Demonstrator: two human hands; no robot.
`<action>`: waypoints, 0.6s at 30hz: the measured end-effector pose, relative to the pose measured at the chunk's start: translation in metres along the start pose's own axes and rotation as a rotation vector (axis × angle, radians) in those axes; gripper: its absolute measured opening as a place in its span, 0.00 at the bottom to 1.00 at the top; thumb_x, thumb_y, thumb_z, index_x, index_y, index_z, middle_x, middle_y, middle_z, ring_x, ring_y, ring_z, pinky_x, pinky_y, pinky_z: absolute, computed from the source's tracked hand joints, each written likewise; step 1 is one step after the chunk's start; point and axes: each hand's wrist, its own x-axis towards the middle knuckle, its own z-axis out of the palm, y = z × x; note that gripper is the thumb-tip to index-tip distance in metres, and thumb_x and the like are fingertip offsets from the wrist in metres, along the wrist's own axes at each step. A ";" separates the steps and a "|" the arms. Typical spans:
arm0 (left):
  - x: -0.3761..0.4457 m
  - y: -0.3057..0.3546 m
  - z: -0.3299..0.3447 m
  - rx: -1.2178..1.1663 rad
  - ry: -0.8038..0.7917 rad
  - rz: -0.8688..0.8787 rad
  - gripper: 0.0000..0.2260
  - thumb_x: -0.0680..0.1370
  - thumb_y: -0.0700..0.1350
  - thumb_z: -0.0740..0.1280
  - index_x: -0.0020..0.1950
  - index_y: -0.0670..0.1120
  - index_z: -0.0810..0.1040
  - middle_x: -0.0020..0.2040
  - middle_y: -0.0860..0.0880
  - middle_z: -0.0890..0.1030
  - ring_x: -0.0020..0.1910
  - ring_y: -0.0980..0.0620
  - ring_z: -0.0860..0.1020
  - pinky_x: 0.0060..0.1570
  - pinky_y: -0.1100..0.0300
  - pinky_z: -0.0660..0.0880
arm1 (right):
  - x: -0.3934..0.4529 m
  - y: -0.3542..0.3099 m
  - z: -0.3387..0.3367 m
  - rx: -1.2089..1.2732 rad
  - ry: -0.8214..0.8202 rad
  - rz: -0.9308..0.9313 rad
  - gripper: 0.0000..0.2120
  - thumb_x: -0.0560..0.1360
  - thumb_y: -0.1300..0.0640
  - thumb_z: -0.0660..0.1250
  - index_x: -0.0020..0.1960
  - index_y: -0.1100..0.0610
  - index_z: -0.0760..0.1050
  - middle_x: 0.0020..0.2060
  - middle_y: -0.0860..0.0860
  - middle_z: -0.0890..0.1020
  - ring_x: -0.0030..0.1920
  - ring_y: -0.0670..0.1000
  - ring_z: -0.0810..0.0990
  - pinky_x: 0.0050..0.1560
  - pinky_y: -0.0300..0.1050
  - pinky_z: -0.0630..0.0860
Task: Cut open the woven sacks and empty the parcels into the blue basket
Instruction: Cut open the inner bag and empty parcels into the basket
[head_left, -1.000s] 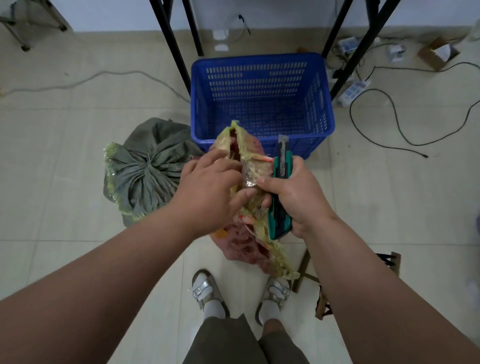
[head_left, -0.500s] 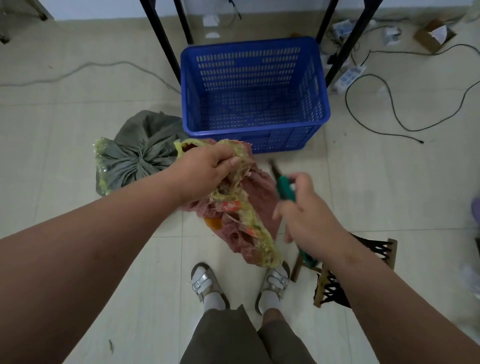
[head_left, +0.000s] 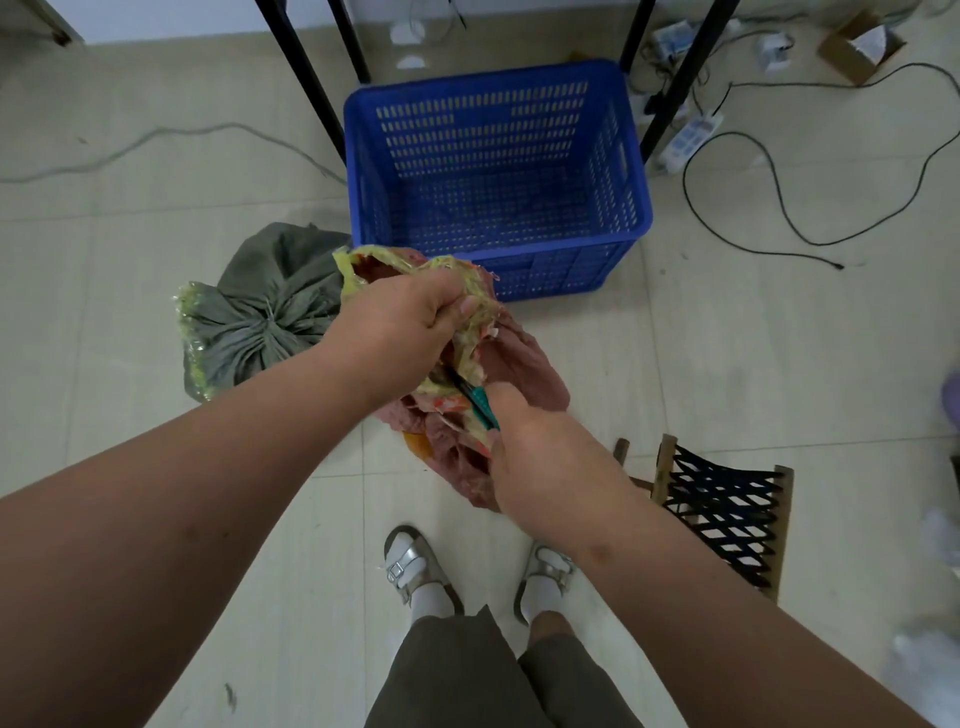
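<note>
My left hand (head_left: 400, 322) grips the bunched, yellow-taped neck of a reddish woven sack (head_left: 519, 364) that stands on the floor in front of my feet. My right hand (head_left: 540, 462) holds a green utility knife (head_left: 480, 405), whose blade end points up-left into the taped neck just under my left hand. The blue basket (head_left: 636, 171) sits on the floor right behind the sack and holds nothing. A second, grey-green woven sack (head_left: 260, 312), tied shut, lies to the left of the red one.
Black frame legs (head_left: 301, 78) stand behind the basket on both sides. Cables (head_left: 779, 208) and a power strip (head_left: 691, 137) lie at the back right. A small wooden stool with black webbing (head_left: 727, 514) stands at my right, close to my right foot.
My right hand has swung the knife down and in, from beside the sack to its taped neck below my left hand. My left hand still grips the neck.
</note>
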 end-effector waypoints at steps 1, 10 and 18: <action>-0.001 0.002 0.002 0.007 0.004 0.006 0.13 0.82 0.49 0.59 0.39 0.45 0.70 0.33 0.50 0.73 0.35 0.48 0.72 0.37 0.52 0.70 | 0.001 0.000 0.000 -0.037 0.008 -0.009 0.17 0.79 0.58 0.58 0.67 0.54 0.61 0.41 0.51 0.75 0.38 0.55 0.74 0.38 0.50 0.73; 0.007 0.001 -0.009 -0.039 0.107 -0.067 0.14 0.82 0.49 0.59 0.38 0.45 0.69 0.31 0.49 0.71 0.30 0.52 0.68 0.33 0.54 0.67 | 0.000 0.000 -0.009 -0.060 0.023 0.037 0.18 0.79 0.55 0.58 0.68 0.52 0.63 0.35 0.48 0.70 0.38 0.54 0.73 0.37 0.47 0.69; 0.003 0.017 -0.009 -0.092 0.132 -0.103 0.14 0.82 0.49 0.59 0.38 0.47 0.71 0.34 0.47 0.74 0.34 0.48 0.72 0.37 0.52 0.68 | 0.009 0.002 -0.011 -0.084 0.042 0.020 0.16 0.77 0.56 0.59 0.64 0.50 0.66 0.35 0.48 0.70 0.40 0.55 0.75 0.37 0.47 0.69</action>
